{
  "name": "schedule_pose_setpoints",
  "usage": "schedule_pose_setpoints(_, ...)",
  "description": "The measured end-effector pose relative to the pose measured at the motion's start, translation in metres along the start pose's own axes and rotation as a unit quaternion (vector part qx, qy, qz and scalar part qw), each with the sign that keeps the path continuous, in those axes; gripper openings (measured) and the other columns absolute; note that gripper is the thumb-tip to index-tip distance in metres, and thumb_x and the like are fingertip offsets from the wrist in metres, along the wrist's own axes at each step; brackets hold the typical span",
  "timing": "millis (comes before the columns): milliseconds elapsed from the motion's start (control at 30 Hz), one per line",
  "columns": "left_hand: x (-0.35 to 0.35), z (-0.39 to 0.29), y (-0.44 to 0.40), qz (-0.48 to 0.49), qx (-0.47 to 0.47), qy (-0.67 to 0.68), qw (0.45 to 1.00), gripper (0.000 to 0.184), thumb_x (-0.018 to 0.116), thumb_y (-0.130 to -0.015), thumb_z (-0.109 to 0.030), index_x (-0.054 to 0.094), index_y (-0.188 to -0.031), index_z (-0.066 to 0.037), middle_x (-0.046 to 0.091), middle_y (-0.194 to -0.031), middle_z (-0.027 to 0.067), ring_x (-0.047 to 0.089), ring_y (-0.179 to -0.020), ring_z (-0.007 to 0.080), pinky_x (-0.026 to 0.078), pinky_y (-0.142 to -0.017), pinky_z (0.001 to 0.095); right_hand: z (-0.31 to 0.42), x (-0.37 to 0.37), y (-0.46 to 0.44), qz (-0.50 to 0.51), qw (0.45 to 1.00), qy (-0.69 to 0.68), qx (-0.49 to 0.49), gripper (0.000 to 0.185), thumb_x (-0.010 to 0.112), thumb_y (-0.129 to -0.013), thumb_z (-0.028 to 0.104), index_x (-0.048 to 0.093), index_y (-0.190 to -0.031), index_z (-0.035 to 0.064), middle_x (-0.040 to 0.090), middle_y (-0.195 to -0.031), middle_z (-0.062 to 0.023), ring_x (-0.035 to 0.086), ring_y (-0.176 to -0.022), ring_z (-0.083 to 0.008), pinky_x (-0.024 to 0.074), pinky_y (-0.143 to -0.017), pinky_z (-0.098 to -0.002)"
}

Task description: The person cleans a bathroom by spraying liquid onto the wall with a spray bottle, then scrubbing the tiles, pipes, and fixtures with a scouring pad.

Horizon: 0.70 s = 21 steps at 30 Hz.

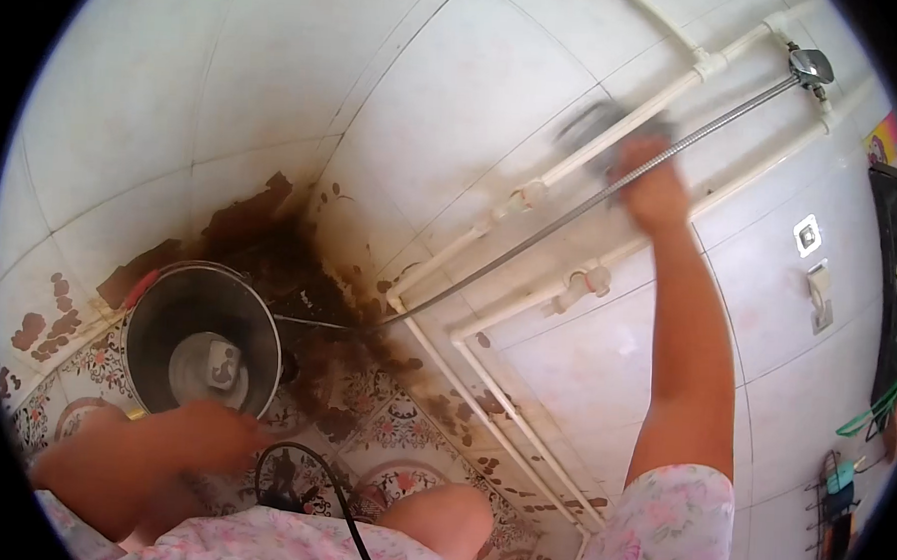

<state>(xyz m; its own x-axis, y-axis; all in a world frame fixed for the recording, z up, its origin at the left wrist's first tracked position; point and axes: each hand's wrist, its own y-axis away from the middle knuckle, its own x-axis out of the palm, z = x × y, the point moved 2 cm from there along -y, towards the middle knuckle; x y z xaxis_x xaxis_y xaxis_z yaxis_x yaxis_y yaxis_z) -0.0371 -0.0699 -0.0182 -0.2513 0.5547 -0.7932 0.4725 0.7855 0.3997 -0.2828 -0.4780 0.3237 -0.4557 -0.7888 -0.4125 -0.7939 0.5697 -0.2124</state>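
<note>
My right hand is stretched up against the white tiled wall, closed on a grey cloth. Motion blurs both, and a pipe and the shower hose cross in front of them. Low on the left, my left hand is beside the near rim of a metal bucket; its fingers are smeared, so their grip is unclear. Inside the bucket lies a whitish block-like thing on a pale round bottom or in liquid.
Cream pipes run along the wall to a shower valve. The metal hose slants down to the corner, where dark brown stains spread. A black cable curves by my knee. A wire rack hangs at right.
</note>
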Motion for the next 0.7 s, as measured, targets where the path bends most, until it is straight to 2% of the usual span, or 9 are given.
schedule_pose_setpoints(67, -0.001, -0.001, 0.0, 0.005, -0.003, 0.008, 1.0, 0.039, 0.054, -0.084, -0.026, 0.052, -0.122, -0.015, 0.06, -0.108, 0.0145, 0.062, -0.095, 0.0318, 0.051, -0.079, 0.0443, -0.031, -0.02, -0.004, -0.224, 0.962, 0.081, 0.134, 0.06, 0.049, -0.09, 0.037, 0.034, -0.139, 0.0054, 0.034, -0.146, -0.0114, 0.033, -0.134, -0.0283, 0.0197, -0.113, -0.0438)
schedule_pose_setpoints(100, -0.003, -0.001, 0.002, 0.013, 0.0, 0.001, 1.0, 0.04, 0.055, -0.084, -0.026, 0.051, -0.122, -0.015, 0.061, -0.106, 0.0151, 0.062, -0.095, 0.0318, 0.051, -0.078, 0.0441, -0.032, -0.017, -0.011, -0.22, 0.963, 0.079, 0.134, 0.06, 0.049, -0.09, 0.037, 0.034, -0.139, 0.0054, 0.034, -0.146, -0.0114, 0.033, -0.134, -0.0283, 0.0197, -0.113, -0.0438)
schedule_pose_setpoints(167, -0.004, 0.0, 0.002, 0.015, 0.0, -0.005, 1.0, 0.041, 0.055, -0.083, -0.027, 0.051, -0.123, -0.015, 0.061, -0.105, 0.0156, 0.063, -0.094, 0.0318, 0.051, -0.078, 0.044, -0.041, -0.018, -0.025, -0.355, 0.864, 0.029, 0.356, 0.061, 0.051, -0.09, 0.037, 0.033, -0.14, 0.0078, 0.031, -0.147, -0.0133, 0.028, -0.136, -0.0302, 0.0179, -0.113, -0.0454)
schedule_pose_setpoints(200, -0.003, 0.001, 0.004, -0.018, 0.009, -0.003, 1.0, 0.041, 0.056, -0.083, -0.026, 0.052, -0.122, -0.014, 0.061, -0.104, 0.0155, 0.063, -0.093, 0.0319, 0.051, -0.078, 0.044, -0.033, -0.012, -0.026, -0.353, 0.864, 0.026, 0.357, 0.061, 0.051, -0.09, 0.037, 0.033, -0.14, 0.0078, 0.031, -0.147, -0.0133, 0.028, -0.136, -0.0302, 0.0179, -0.113, -0.0454)
schedule_pose_setpoints(267, -0.003, -0.001, 0.005, -0.048, 0.026, 0.002, 0.999, 0.041, 0.057, -0.082, -0.026, 0.052, -0.121, -0.014, 0.061, -0.103, 0.0154, 0.063, -0.092, 0.032, 0.051, -0.078, 0.044, -0.02, 0.007, -0.027, -0.233, 0.906, -0.292, 0.199, 0.064, 0.053, -0.089, 0.036, 0.03, -0.143, 0.0096, 0.026, -0.149, -0.0151, 0.02, -0.14, -0.0324, 0.015, -0.114, -0.0473)
schedule_pose_setpoints(333, -0.005, -0.004, 0.003, -0.055, 0.033, -0.002, 0.998, 0.042, 0.058, -0.082, -0.025, 0.053, -0.121, -0.013, 0.061, -0.101, 0.0145, 0.063, -0.091, 0.0319, 0.051, -0.076, 0.0441, 0.018, 0.0, -0.006, -0.146, 0.983, 0.004, 0.112, 0.065, 0.053, -0.089, 0.034, 0.028, -0.144, 0.0101, 0.021, -0.151, -0.0122, 0.018, -0.14, -0.0344, 0.015, -0.114, -0.0458)
schedule_pose_setpoints(467, -0.005, -0.01, 0.007, -0.01, 0.024, -0.011, 1.0, 0.042, 0.058, -0.082, -0.024, 0.053, -0.122, -0.014, 0.061, -0.101, 0.0139, 0.063, -0.09, 0.0319, 0.051, -0.074, 0.0437, 0.016, 0.001, 0.01, -0.08, 0.995, 0.056, -0.005, 0.062, 0.051, -0.09, 0.028, 0.027, -0.145, 0.0115, 0.02, -0.153, -0.0055, 0.017, -0.14, -0.0345, 0.0138, -0.115, -0.0455)
schedule_pose_setpoints(600, 0.0, -0.013, 0.014, -0.064, 0.031, -0.015, 0.997, 0.041, 0.058, -0.082, -0.025, 0.054, -0.121, -0.014, 0.061, -0.103, 0.0136, 0.063, -0.09, 0.0311, 0.051, -0.074, 0.0433, -0.017, 0.007, 0.011, -0.125, 0.991, 0.039, -0.002, 0.055, 0.045, -0.092, 0.024, 0.03, -0.143, 0.0083, 0.034, -0.145, -0.0105, 0.032, -0.132, -0.0355, 0.0308, -0.108, -0.0437)
schedule_pose_setpoints(700, 0.005, -0.012, 0.02, -0.071, 0.026, -0.007, 0.997, 0.039, 0.058, -0.081, -0.025, 0.055, -0.119, -0.014, 0.061, -0.103, 0.0139, 0.063, -0.09, 0.0307, 0.051, -0.074, 0.0434, -0.061, 0.027, -0.004, -0.261, 0.95, 0.087, 0.149, 0.047, 0.041, -0.092, 0.022, 0.038, -0.136, 0.0066, 0.045, -0.133, -0.0172, 0.043, -0.121, -0.0374, 0.0394, -0.099, -0.0436)
